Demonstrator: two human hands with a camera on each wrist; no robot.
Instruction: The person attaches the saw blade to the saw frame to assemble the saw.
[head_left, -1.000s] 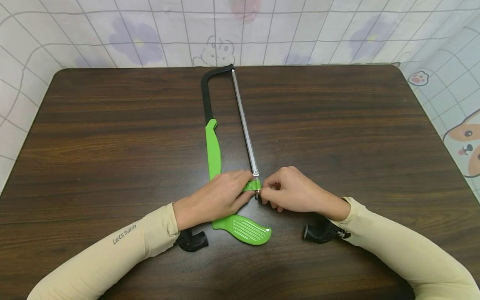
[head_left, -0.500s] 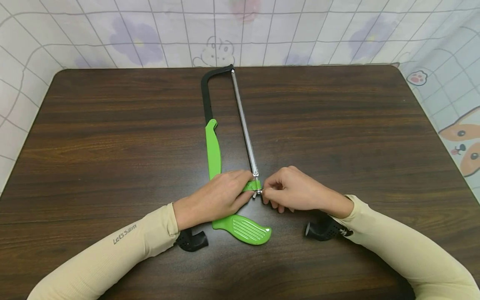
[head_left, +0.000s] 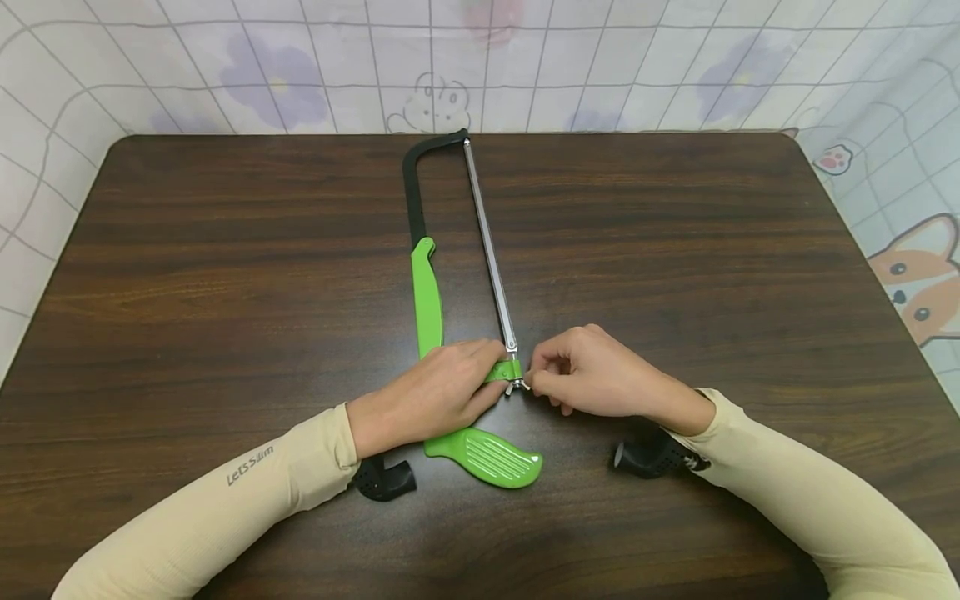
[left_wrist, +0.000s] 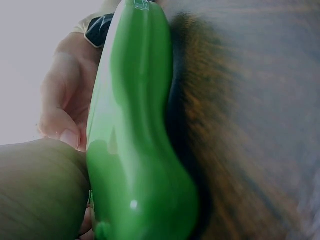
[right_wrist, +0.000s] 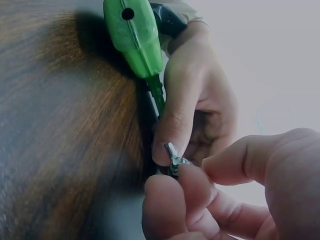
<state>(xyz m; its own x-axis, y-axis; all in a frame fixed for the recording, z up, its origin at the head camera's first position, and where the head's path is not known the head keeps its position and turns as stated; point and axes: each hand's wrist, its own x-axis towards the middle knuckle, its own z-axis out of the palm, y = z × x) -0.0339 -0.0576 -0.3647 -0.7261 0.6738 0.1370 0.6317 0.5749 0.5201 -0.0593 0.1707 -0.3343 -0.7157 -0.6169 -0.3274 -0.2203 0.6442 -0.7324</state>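
A hacksaw (head_left: 427,300) with a green handle and a black front frame lies on the table, its silver blade bar (head_left: 489,242) on the right side. My left hand (head_left: 442,387) grips the green lower part beside the blade's near mount. At that mount a small metal wing nut (head_left: 516,386) sticks out, its wings spread. The curled fingers of my right hand (head_left: 592,372) are at the wing nut's right wing, thumb and forefinger pinching it. The green handle (left_wrist: 140,150) fills the left wrist view. In the right wrist view, fingertips partly hide the wing nut.
The dark wood table (head_left: 225,292) reaches back to a patterned white curtain (head_left: 570,67). A black wrist camera (head_left: 386,481) hangs under the left wrist and another black camera (head_left: 641,458) under the right, both close to the tabletop.
The wing nut has turned so both wings show. My right hand has shifted slightly right and up. My left hand and the hacksaw stay put.
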